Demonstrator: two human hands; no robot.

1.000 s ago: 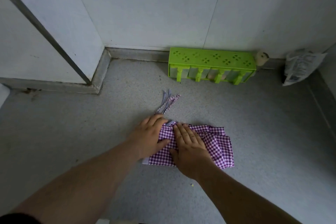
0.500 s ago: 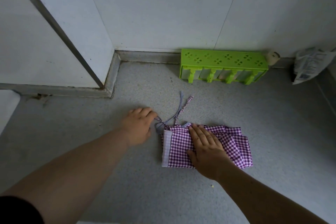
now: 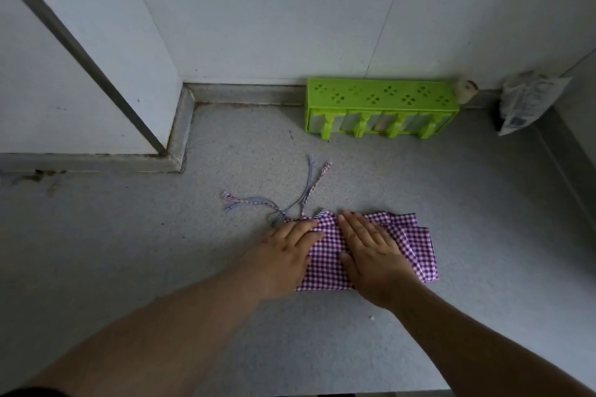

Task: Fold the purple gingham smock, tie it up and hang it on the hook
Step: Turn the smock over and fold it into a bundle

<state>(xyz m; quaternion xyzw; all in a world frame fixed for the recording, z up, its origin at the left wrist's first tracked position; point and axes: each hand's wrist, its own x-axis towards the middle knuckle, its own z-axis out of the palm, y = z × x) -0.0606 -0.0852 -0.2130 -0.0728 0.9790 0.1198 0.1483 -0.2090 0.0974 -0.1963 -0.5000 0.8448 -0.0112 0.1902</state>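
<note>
Folded purple gingham smock [image 3: 406, 242] on grey floor [image 3: 161, 251], left hand [image 3: 287, 255] flat on its left edge, right hand [image 3: 371, 251] spread beside it, ties [image 3: 258, 203] trailing beyond left fingertips, green rack [image 3: 380, 106] well ahead by wall

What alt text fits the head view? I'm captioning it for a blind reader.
Both hands press a folded purple gingham smock flat on a grey speckled floor, left hand on its left end, right hand on its middle. Its ties trail loose toward a green plastic rack against the white wall.
</note>
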